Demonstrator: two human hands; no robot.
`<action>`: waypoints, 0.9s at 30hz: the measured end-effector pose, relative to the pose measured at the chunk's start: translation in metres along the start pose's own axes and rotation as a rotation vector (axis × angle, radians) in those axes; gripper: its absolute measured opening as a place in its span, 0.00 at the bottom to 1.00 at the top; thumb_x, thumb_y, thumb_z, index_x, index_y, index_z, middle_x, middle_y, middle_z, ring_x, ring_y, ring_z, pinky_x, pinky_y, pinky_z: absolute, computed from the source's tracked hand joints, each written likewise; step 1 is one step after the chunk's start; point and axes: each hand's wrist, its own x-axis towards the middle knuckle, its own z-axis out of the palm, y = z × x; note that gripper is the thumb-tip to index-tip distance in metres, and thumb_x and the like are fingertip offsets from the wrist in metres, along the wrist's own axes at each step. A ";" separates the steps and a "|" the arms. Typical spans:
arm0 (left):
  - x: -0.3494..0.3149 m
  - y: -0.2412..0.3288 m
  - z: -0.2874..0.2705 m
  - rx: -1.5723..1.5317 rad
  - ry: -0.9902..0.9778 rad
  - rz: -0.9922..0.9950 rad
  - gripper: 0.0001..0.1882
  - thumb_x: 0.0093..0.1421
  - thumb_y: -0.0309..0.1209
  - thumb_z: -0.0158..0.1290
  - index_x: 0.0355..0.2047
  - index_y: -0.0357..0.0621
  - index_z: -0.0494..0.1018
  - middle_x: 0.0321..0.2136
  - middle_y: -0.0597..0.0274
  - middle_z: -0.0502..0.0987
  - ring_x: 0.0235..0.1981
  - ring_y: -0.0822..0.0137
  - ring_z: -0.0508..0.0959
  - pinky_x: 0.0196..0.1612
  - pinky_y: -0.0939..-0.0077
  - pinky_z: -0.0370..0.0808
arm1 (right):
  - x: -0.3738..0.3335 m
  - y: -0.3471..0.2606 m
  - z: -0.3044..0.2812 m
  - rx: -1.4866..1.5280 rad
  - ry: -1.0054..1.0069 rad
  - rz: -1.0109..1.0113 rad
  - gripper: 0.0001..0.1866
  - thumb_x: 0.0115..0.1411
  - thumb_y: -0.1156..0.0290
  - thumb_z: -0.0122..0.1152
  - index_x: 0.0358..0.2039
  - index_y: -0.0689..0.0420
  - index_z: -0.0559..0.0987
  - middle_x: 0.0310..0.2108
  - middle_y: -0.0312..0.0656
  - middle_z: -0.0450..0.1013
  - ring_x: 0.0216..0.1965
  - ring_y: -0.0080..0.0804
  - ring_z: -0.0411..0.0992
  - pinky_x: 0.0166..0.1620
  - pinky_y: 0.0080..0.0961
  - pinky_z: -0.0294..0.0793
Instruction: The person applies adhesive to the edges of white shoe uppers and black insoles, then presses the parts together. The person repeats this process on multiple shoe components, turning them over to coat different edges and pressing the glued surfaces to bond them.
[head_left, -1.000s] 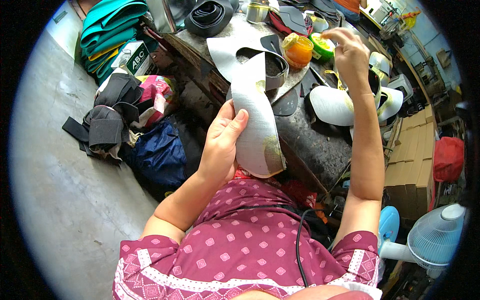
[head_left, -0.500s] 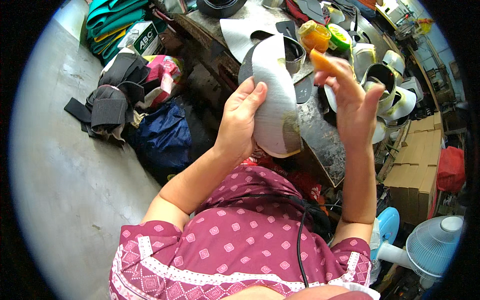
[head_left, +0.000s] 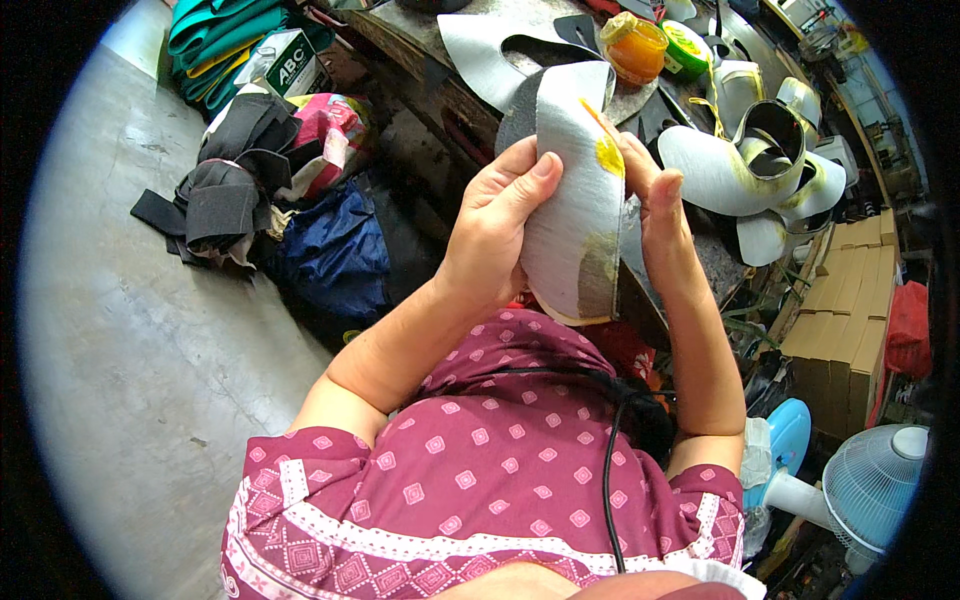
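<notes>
My left hand (head_left: 500, 215) grips the left edge of a pale silvery-grey shoe upper (head_left: 570, 225), thumb on the facing side. The upper is curved, with a darker stain near its lower end. A wet yellow patch (head_left: 609, 156) lies by its upper right edge. My right hand (head_left: 660, 215) is at that edge, thumb raised and apart; an orange sliver shows beside the patch, and its other fingers are partly hidden. Beyond the upper stand a jar of orange-yellow paste (head_left: 635, 48) and a round green tub (head_left: 686, 50).
Several similar uppers (head_left: 710, 170) lie on the worktable at right, near a stack of cardboard (head_left: 835, 310) and a fan (head_left: 875, 490). At left are bundled dark strips (head_left: 225, 195), a blue bag (head_left: 330, 255) and folded green material (head_left: 225, 40).
My right hand has moved left from the air to the upper's right edge. A yellow patch now shows there. My view has shifted slightly, while my left hand keeps its grip.
</notes>
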 end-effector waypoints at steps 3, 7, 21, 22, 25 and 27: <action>0.001 0.001 -0.001 0.024 0.022 -0.007 0.14 0.69 0.32 0.47 0.51 0.39 0.73 0.40 0.61 0.80 0.38 0.73 0.80 0.44 0.77 0.77 | -0.005 0.003 0.004 0.064 0.013 0.087 0.51 0.60 0.24 0.26 0.64 0.56 0.68 0.34 0.31 0.66 0.30 0.20 0.56 0.32 0.16 0.55; 0.004 0.001 -0.001 0.062 0.038 -0.029 0.14 0.69 0.32 0.47 0.50 0.39 0.73 0.39 0.62 0.80 0.36 0.73 0.80 0.42 0.77 0.78 | -0.013 0.002 -0.001 0.092 -0.003 0.131 0.59 0.53 0.18 0.22 0.65 0.57 0.66 0.32 0.29 0.62 0.30 0.19 0.55 0.33 0.16 0.54; 0.017 -0.009 0.002 0.104 -0.008 0.070 0.12 0.71 0.32 0.45 0.48 0.38 0.72 0.39 0.63 0.79 0.38 0.75 0.78 0.44 0.79 0.75 | -0.040 -0.021 -0.030 0.172 -0.245 0.174 0.62 0.56 0.21 0.15 0.44 0.70 0.81 0.42 0.43 0.71 0.44 0.33 0.64 0.51 0.27 0.58; 0.017 -0.010 0.004 0.121 -0.003 0.081 0.13 0.71 0.32 0.45 0.48 0.37 0.72 0.39 0.63 0.79 0.38 0.75 0.78 0.44 0.79 0.75 | -0.040 -0.021 -0.031 0.186 -0.180 0.170 0.62 0.56 0.21 0.13 0.45 0.69 0.81 0.39 0.42 0.69 0.42 0.32 0.63 0.50 0.27 0.58; 0.016 -0.011 0.011 0.167 0.034 0.117 0.13 0.71 0.31 0.45 0.49 0.37 0.71 0.39 0.63 0.79 0.38 0.75 0.78 0.44 0.79 0.75 | -0.040 -0.021 -0.032 0.171 -0.139 0.197 0.62 0.56 0.21 0.12 0.45 0.69 0.81 0.39 0.42 0.69 0.42 0.32 0.63 0.51 0.27 0.57; 0.018 -0.010 0.014 0.190 0.054 0.141 0.13 0.70 0.31 0.45 0.50 0.36 0.71 0.39 0.62 0.79 0.38 0.75 0.78 0.45 0.79 0.75 | -0.042 -0.022 -0.032 0.081 -0.212 0.167 0.64 0.54 0.21 0.08 0.47 0.67 0.80 0.38 0.42 0.70 0.43 0.32 0.66 0.51 0.23 0.60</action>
